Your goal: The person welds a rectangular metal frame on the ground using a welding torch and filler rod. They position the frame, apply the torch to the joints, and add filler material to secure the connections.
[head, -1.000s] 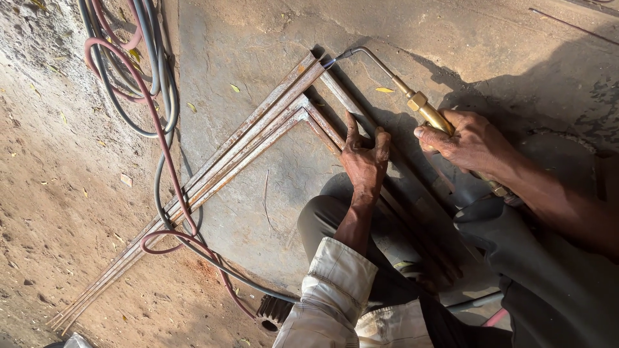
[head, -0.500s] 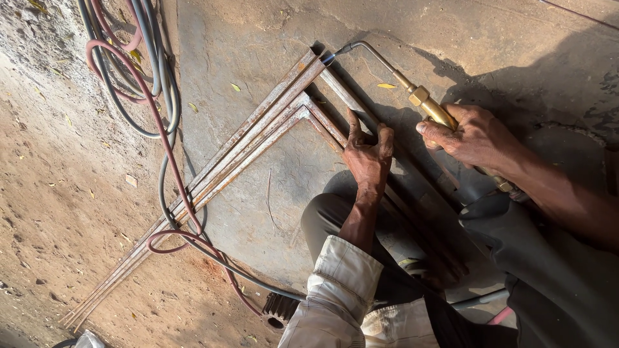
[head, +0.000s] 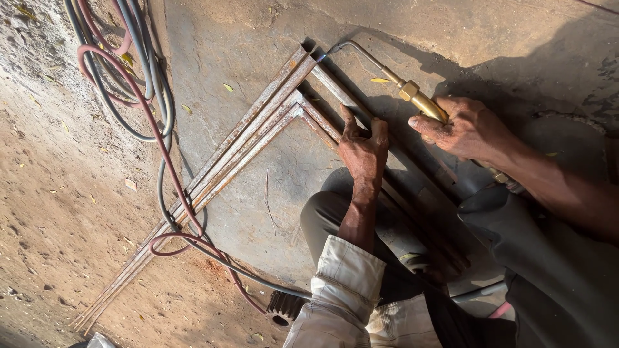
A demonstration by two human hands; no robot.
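Angle-iron frame (head: 258, 138) lies on the grey concrete slab (head: 451, 32), its mitred corner pointing to the upper middle of the frame and its long rusty bars running down to the lower left. The right hand (head: 467, 129), right of centre, is clamped around the brass handle of a gas torch (head: 412, 93); the thin bent nozzle reaches up and left so that its tip sits just at the outer corner joint. The left hand (head: 362, 147), in the centre, presses flat with fingers spread on the bar that runs down to the right, holding it to the slab. No bright seam shows at the corner, so the joint looks only just under heat, with the joining largely left to do; that is a judgement, as the tip is small in view. Red and grey hoses (head: 138, 84) coil at the upper left and trail down across the dirt ground (head: 58, 212).
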